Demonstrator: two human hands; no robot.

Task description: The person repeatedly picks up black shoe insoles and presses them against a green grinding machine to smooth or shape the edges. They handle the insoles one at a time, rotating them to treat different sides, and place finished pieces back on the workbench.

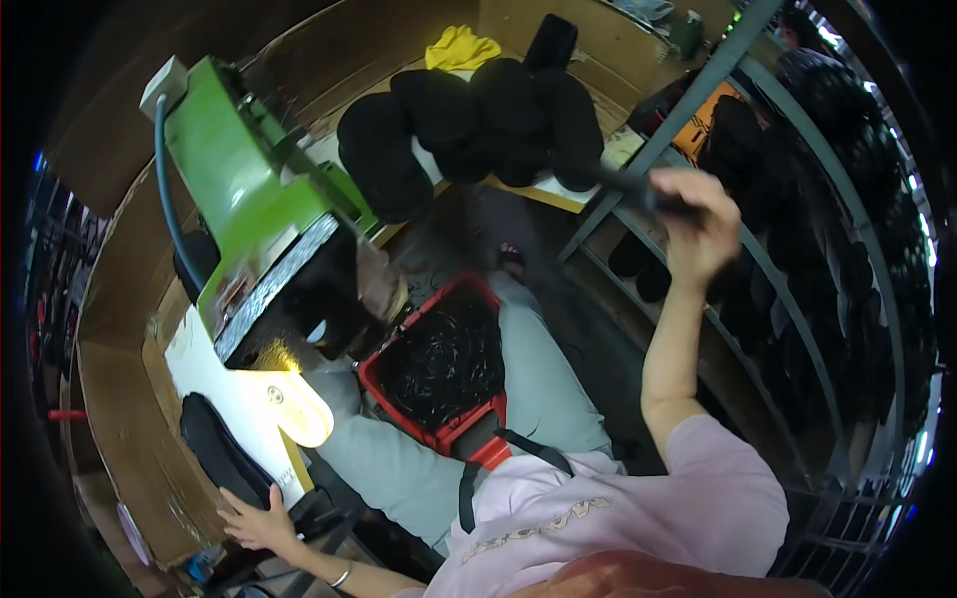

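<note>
My left hand [261, 523] has its fingers spread at the near end of a black shoe sole [224, 446], which lies on the white tabletop [204, 351] beside the green machine [224, 149]. A lamp glows under the machine's head, over a rounded pale plate [302, 411]. Raised at the right, my right hand [698, 224] is closed around a thin dark piece [630, 183], blurred by motion; its kind cannot be made out. That piece reaches toward a row of black soles [513, 105] heaped on the far tabletop, and I cannot tell whether it touches them.
A red-rimmed bin [477, 417] of black scraps sits between my legs. Cardboard walls [120, 379] enclose the left and far sides. At the right, metal racks [688, 110] hold many dark soles. A yellow cloth [461, 48] lies behind the heap.
</note>
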